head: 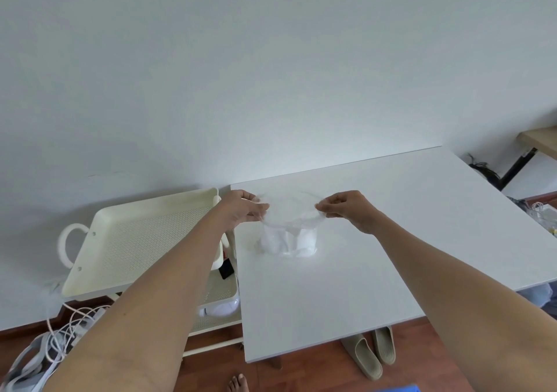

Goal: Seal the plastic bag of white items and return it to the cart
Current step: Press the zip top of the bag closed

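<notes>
While the clear plastic bag of white items (290,238) stands on the white surface (376,241) just beside the cream perforated cart (126,241), left hand (244,209) and right hand (346,207) fingers pinch its mouth; sealing looks unfinished, return undone.

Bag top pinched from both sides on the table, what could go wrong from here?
1. The left hand and right hand hold only the thin top edges of the plastic bag; the film may slip before it seals.
2. The cart tray is lower, beside the table; unsealed, white items might spill during transfer.
</notes>
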